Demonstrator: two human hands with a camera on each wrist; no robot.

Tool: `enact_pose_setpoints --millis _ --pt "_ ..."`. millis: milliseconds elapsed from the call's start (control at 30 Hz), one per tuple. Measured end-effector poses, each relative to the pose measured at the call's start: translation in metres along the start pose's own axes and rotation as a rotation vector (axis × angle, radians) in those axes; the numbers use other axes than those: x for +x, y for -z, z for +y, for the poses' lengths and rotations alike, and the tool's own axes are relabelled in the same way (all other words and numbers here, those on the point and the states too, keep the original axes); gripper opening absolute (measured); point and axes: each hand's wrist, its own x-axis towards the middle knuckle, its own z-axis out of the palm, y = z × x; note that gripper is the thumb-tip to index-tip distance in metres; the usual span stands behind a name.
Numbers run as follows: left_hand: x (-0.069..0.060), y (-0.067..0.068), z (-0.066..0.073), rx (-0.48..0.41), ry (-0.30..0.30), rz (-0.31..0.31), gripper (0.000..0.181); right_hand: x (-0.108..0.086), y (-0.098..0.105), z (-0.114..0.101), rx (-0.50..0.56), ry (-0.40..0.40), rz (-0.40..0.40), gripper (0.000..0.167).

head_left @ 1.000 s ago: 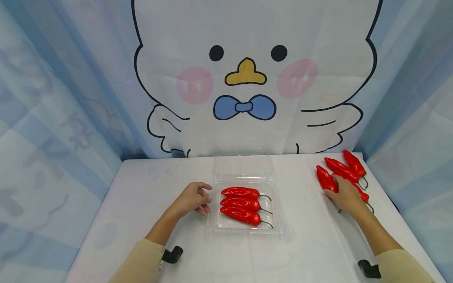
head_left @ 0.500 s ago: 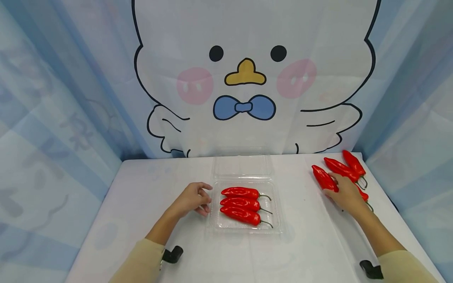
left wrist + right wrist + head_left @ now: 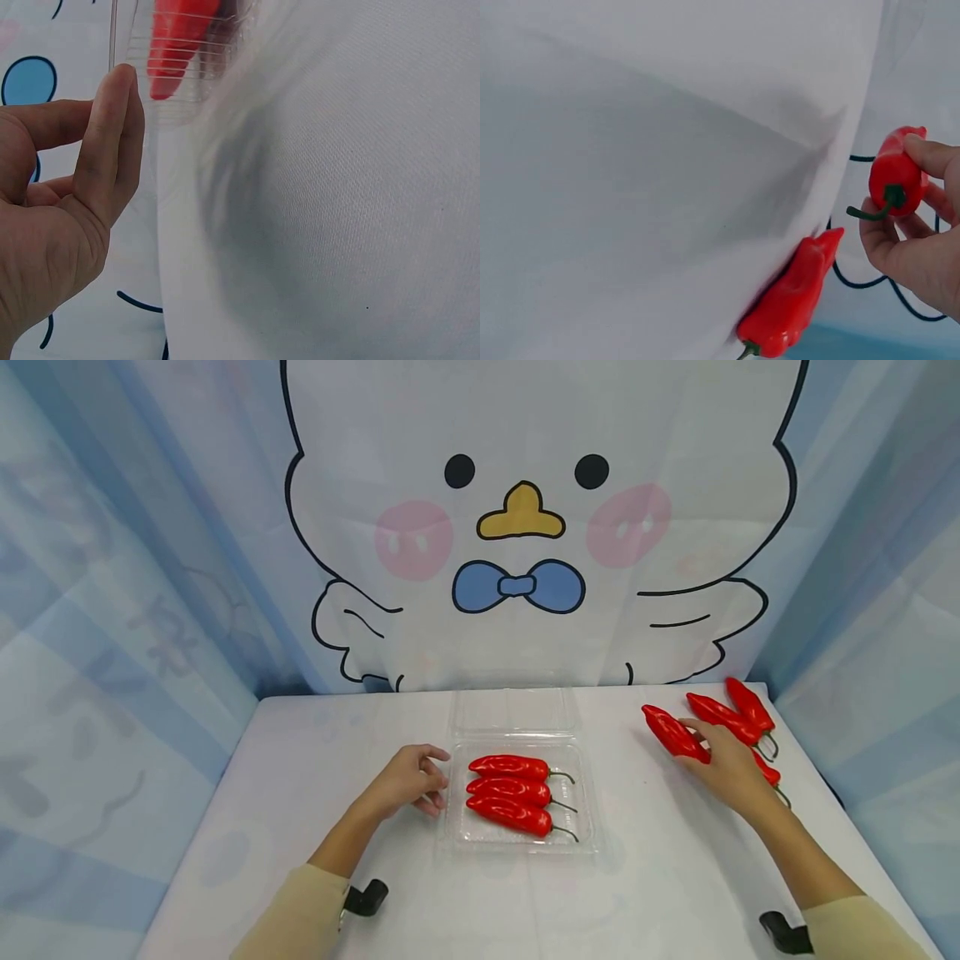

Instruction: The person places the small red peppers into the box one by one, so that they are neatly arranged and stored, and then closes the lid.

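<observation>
My right hand [image 3: 729,770] grips a red chili pepper [image 3: 671,732] between thumb and fingers. In the right wrist view, this held pepper [image 3: 896,172] is off the table, its green stem facing the camera. Beside the left wall of a clear plastic clamshell box [image 3: 591,814] hovers my left hand [image 3: 408,782], fingers loosely bent and holding nothing. Whether its fingertips touch the box wall I cannot tell. Three red peppers [image 3: 508,791] lie side by side in the box, stems to the right. The left wrist view catches only one pepper tip [image 3: 176,52] through the ribbed wall.
At the table's back right corner lie more red peppers [image 3: 723,717], one partly hidden behind my right hand. The box's clear lid [image 3: 513,712] lies folded back towards the printed curtain [image 3: 517,643]. White cloth covers the table [image 3: 300,777].
My right hand has lifted the pepper from the group at the right and carried it a little leftwards. My left hand and the box stay where they were.
</observation>
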Motion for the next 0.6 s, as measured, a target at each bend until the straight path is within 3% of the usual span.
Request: enact_pose_setpoints --millis 600 --pt "0.000 0.000 0.000 0.009 0.006 0.003 0.042 -0.007 0.005 -0.050 0.019 0.073 0.001 0.078"
